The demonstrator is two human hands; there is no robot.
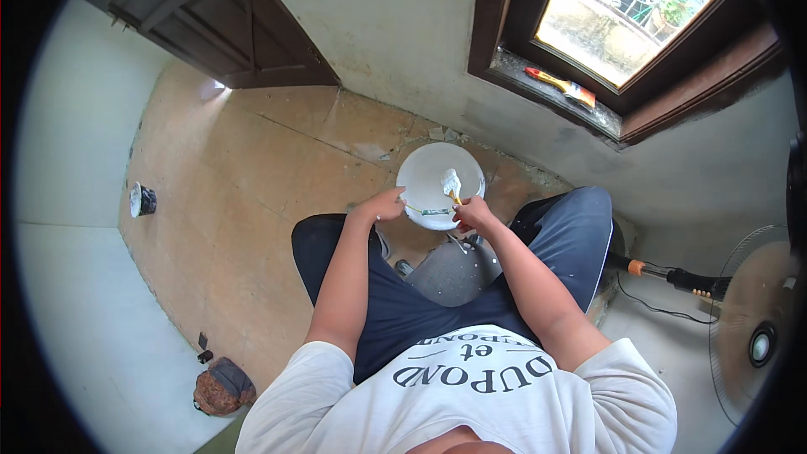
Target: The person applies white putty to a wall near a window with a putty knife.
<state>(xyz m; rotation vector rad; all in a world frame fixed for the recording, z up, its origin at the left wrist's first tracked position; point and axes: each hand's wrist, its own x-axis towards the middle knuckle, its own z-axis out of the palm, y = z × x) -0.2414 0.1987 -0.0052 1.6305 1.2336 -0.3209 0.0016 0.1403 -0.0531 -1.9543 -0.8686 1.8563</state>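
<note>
A round white bucket [440, 166] stands on the floor between my knees, with pale material inside. My right hand [476, 214] is closed at its near right rim, gripping the yellow handle of a small paintbrush-like tool [451, 182]. Thick white stuff coats the head of that tool, which is over the bucket. At the left rim is my left hand [385, 204], its fingers closed together. A thin strip with a greenish band [436, 212] runs along the near rim between both hands; what it is cannot be made out.
On the windowsill [605, 120] lies a paintbrush [561, 88] with a red and yellow handle. A standing fan [761, 336] is close on my right. A small dark tub [143, 199] sits at the far left, a brown bundle [224, 387] near left. Debris [444, 134] lies along the wall.
</note>
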